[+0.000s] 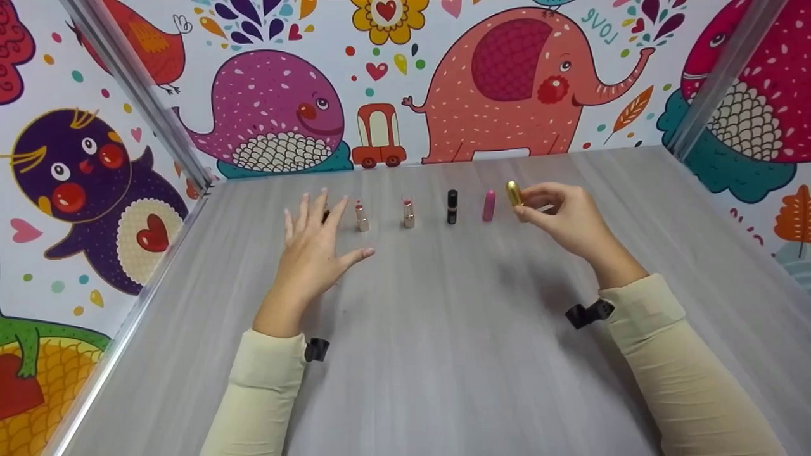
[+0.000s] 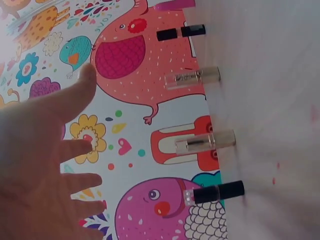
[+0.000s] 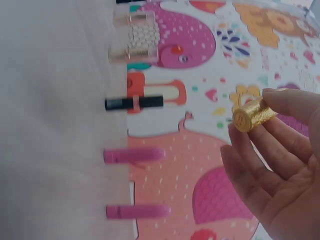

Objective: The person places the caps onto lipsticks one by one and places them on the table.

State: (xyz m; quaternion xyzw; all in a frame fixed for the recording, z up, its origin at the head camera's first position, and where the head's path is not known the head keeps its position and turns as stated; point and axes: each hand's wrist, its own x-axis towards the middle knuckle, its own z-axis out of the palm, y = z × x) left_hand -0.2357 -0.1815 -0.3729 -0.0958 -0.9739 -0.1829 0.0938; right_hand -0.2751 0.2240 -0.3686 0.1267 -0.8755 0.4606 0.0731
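My right hand (image 1: 564,218) pinches a gold lipstick tube (image 1: 514,193) between thumb and fingertips, raised above the table; its round base shows in the right wrist view. Below and left of it stands a pink tube (image 1: 488,206). The right wrist view shows a second pink tube (image 3: 137,212), hidden in the head view. With fingers spread, my left hand (image 1: 310,253) hovers at the row's left end, holding nothing. It mostly covers a black tube (image 2: 217,193) there. Two clear-capped lipsticks (image 1: 362,216) and a black tube (image 1: 452,207) stand upright between the hands.
The row of tubes stands near the back of the grey table (image 1: 405,354). Behind it rises a wall (image 1: 437,82) printed with cartoon animals, and another printed panel (image 1: 38,253) borders the left side. Metal posts (image 1: 158,107) mark the corners.
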